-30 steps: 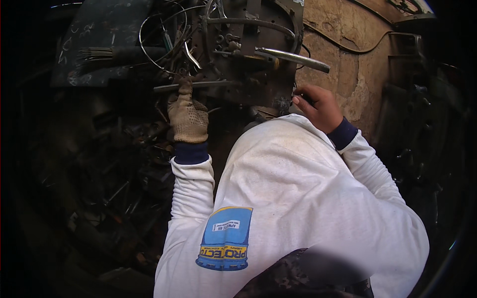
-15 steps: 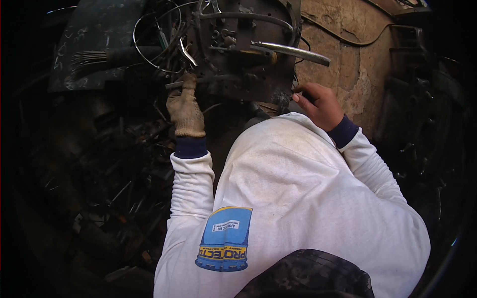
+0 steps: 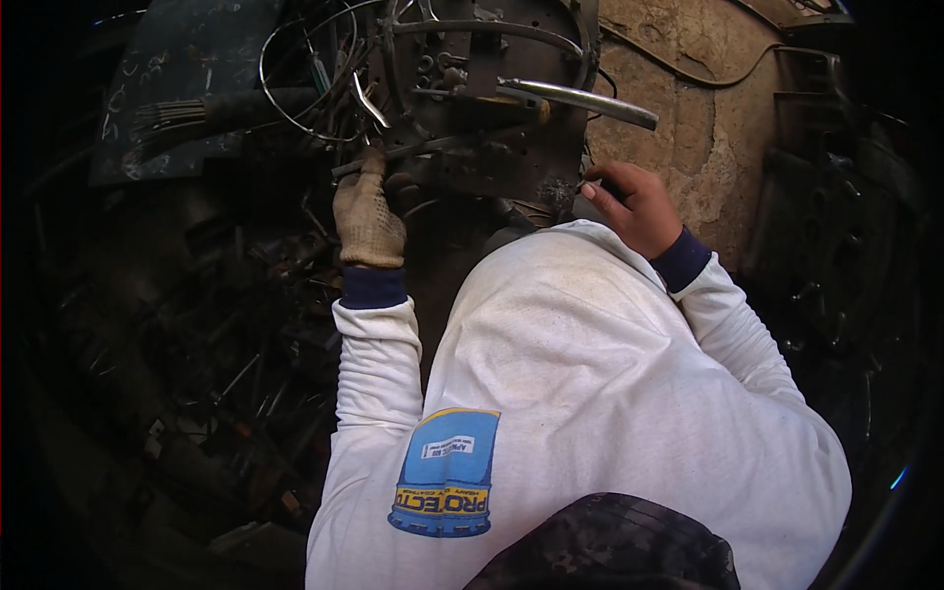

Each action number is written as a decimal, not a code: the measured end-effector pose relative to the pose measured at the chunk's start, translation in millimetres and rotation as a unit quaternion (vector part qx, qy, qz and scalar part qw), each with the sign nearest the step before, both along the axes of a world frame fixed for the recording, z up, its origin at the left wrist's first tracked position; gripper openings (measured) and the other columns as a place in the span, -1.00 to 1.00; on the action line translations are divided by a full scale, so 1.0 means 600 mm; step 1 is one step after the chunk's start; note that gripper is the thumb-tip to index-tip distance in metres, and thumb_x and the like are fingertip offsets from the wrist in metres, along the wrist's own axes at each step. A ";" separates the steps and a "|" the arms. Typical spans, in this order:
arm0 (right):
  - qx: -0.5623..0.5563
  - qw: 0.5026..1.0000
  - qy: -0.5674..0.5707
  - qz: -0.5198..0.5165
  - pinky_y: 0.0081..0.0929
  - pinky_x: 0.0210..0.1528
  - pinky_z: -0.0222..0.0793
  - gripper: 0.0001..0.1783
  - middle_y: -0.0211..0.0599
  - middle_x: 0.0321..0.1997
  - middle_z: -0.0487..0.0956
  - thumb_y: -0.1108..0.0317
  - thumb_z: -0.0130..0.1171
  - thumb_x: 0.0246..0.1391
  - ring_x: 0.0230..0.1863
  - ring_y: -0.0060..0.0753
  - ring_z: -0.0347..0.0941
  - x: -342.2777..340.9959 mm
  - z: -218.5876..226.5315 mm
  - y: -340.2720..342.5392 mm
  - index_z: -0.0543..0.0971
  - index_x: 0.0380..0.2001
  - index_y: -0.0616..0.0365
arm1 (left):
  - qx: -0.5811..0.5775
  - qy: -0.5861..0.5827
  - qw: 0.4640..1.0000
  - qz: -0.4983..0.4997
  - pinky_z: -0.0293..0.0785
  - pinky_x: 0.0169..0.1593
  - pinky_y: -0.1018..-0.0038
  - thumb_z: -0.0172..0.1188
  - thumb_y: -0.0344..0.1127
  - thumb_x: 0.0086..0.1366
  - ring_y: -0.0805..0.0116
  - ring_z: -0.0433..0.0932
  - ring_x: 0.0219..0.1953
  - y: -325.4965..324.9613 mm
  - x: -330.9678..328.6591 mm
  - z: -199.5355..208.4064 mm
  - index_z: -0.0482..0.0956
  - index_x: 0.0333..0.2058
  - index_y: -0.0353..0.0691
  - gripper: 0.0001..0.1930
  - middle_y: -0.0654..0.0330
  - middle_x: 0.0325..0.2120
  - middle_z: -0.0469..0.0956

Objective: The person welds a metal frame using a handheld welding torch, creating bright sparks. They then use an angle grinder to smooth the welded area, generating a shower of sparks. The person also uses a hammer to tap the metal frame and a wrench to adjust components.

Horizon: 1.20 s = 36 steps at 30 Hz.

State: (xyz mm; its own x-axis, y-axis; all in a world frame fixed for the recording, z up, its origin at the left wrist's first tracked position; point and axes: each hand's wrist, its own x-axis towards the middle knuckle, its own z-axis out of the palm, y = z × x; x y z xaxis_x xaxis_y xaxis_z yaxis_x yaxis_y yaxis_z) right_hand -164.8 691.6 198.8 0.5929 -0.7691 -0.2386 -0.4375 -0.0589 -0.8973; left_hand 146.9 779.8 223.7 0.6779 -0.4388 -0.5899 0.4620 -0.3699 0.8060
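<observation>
Left to right, clock positions are taken from the picture centre.

At 10 o'clock a bundle of cables (image 3: 187,113) lies against a dark panel, with thin wire loops (image 3: 295,79) curling just right of it. Below, from 8 to 9 o'clock, a heap of dark scrap metal (image 3: 216,374) sits in shadow and its detail cannot be made out.

The left hand (image 3: 369,216), at 11 o'clock, wears a soiled work glove. It is closed narrowly, with the fingers wrapped up onto a thin metal rod (image 3: 423,149) that runs across the lower face of the dark metal assembly (image 3: 492,128) at 12 o'clock. The glove touches the rod. Whether the thumb closes behind it cannot be told.

A bright chrome lever (image 3: 580,98) juts from the assembly toward 1 o'clock.

The right hand (image 3: 634,202), bare, is at 1 o'clock. Its fingers are curled tight and the fingertips (image 3: 590,189) press at the assembly's lower right edge. What is pinched there, if anything, is too small to tell.

A rough plastered wall (image 3: 708,138) stands behind at 2 o'clock.

Against the earlier frames, both hands hold the same stations on rod and edge. The rod, lever and assembly keep their relation, and only the whole view has drifted slightly.
</observation>
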 end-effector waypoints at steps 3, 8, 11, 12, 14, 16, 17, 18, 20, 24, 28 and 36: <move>-0.005 1.000 0.002 -0.002 -0.29 -0.23 0.48 -0.78 -0.10 -0.31 0.63 0.27 0.28 0.21 -0.30 -0.05 0.59 0.000 -0.001 0.001 0.64 -0.23 0.21 | 0.002 0.019 0.999 -0.032 0.60 -0.35 0.44 0.36 -0.24 0.27 0.34 0.62 -0.34 -0.003 0.012 0.004 0.58 -0.13 -0.23 -0.72 0.19 -0.26 0.62; -0.009 1.000 0.004 -0.001 -0.28 -0.23 0.48 -0.79 -0.08 -0.31 0.63 0.28 0.28 0.20 -0.30 -0.03 0.58 0.003 -0.002 0.001 0.64 -0.23 0.22 | -0.043 -0.039 0.991 -0.122 0.63 -0.37 0.41 0.26 -0.19 0.37 0.31 0.65 -0.38 -0.001 0.024 -0.012 0.54 -0.18 -0.29 -0.74 0.14 -0.32 0.62; -0.006 1.000 0.005 -0.002 -0.28 -0.23 0.48 -0.78 -0.08 -0.31 0.63 0.28 0.28 0.21 -0.30 -0.03 0.58 0.003 -0.003 0.002 0.64 -0.23 0.23 | -0.044 -0.049 0.988 -0.140 0.65 -0.35 0.41 0.25 -0.19 0.38 0.31 0.66 -0.37 0.008 0.034 -0.031 0.54 -0.19 -0.31 -0.73 0.12 -0.31 0.62; -0.003 1.000 0.006 -0.003 -0.28 -0.23 0.48 -0.78 -0.08 -0.31 0.63 0.28 0.28 0.21 -0.30 -0.03 0.58 0.003 -0.003 0.002 0.64 -0.23 0.23 | -0.041 -0.052 0.987 -0.147 0.65 -0.35 0.41 0.25 -0.19 0.38 0.32 0.66 -0.36 0.012 0.037 -0.036 0.53 -0.19 -0.31 -0.73 0.12 -0.31 0.61; -0.001 1.000 0.008 -0.004 -0.28 -0.23 0.48 -0.78 -0.08 -0.31 0.63 0.27 0.28 0.21 -0.30 -0.03 0.59 0.003 -0.004 0.002 0.64 -0.22 0.23 | -0.018 -0.029 0.992 -0.119 0.65 -0.34 0.42 0.26 -0.17 0.38 0.32 0.66 -0.34 0.005 0.032 -0.028 0.53 -0.20 -0.32 -0.72 0.12 -0.31 0.61; -0.002 1.000 0.007 -0.004 -0.28 -0.23 0.48 -0.77 -0.07 -0.31 0.64 0.27 0.28 0.21 -0.30 -0.02 0.59 0.004 -0.004 0.002 0.64 -0.22 0.23 | 0.022 0.023 0.998 -0.046 0.65 -0.33 0.43 0.26 -0.16 0.38 0.32 0.66 -0.33 -0.007 0.021 -0.015 0.53 -0.21 -0.32 -0.70 0.12 -0.31 0.61; -0.005 1.000 0.008 -0.005 -0.28 -0.23 0.48 -0.77 -0.06 -0.31 0.64 0.27 0.28 0.21 -0.30 -0.02 0.59 0.005 -0.004 0.003 0.64 -0.22 0.23 | 0.017 0.023 0.998 -0.049 0.65 -0.34 0.43 0.28 -0.16 0.37 0.32 0.65 -0.34 -0.006 0.022 -0.016 0.52 -0.22 -0.32 -0.70 0.13 -0.32 0.61; -0.007 1.000 0.009 -0.005 -0.28 -0.23 0.48 -0.77 -0.06 -0.31 0.64 0.26 0.27 0.21 -0.30 -0.02 0.59 0.006 -0.003 0.003 0.64 -0.22 0.23 | 0.011 0.022 0.998 -0.052 0.65 -0.34 0.43 0.29 -0.16 0.36 0.32 0.65 -0.35 -0.005 0.023 -0.020 0.52 -0.22 -0.32 -0.70 0.13 -0.32 0.61; -0.009 1.000 0.012 -0.005 -0.28 -0.23 0.48 -0.76 -0.06 -0.31 0.64 0.26 0.27 0.21 -0.30 -0.02 0.59 0.008 -0.003 0.003 0.64 -0.21 0.23 | 0.012 0.028 0.998 -0.048 0.64 -0.34 0.43 0.31 -0.15 0.35 0.33 0.65 -0.36 -0.006 0.024 -0.020 0.52 -0.23 -0.31 -0.69 0.13 -0.32 0.61; -0.010 1.000 0.014 -0.003 -0.28 -0.23 0.49 -0.76 -0.06 -0.30 0.65 0.26 0.27 0.21 -0.30 -0.02 0.59 0.009 -0.004 0.003 0.64 -0.21 0.23 | 0.022 0.045 0.998 -0.027 0.64 -0.35 0.42 0.34 -0.16 0.33 0.33 0.64 -0.37 -0.009 0.022 -0.017 0.51 -0.23 -0.30 -0.69 0.14 -0.34 0.61; -0.011 1.000 0.011 -0.006 -0.29 -0.24 0.48 -0.75 -0.06 -0.30 0.65 0.25 0.28 0.21 -0.30 -0.03 0.59 0.009 -0.007 0.003 0.64 -0.20 0.23 | 0.014 0.047 0.998 -0.028 0.64 -0.36 0.41 0.35 -0.16 0.32 0.31 0.65 -0.36 -0.007 0.020 -0.014 0.51 -0.24 -0.30 -0.68 0.13 -0.34 0.60; -0.017 1.000 0.008 -0.010 -0.31 -0.23 0.49 -0.75 -0.08 -0.31 0.65 0.25 0.28 0.21 -0.30 -0.07 0.60 0.006 -0.012 0.005 0.65 -0.20 0.22 | 0.012 0.023 0.998 -0.049 0.65 -0.35 0.40 0.32 -0.17 0.34 0.29 0.66 -0.33 -0.007 0.021 -0.019 0.51 -0.22 -0.32 -0.69 0.11 -0.30 0.61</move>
State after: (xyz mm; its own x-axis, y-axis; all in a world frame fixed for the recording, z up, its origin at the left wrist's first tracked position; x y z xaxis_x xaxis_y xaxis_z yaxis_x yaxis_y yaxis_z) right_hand -161.0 694.6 191.7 0.5731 -0.7890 -0.2213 -0.4536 -0.0805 -0.8876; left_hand 159.6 775.5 212.1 0.6044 -0.4875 -0.6301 0.4588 -0.4336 0.7755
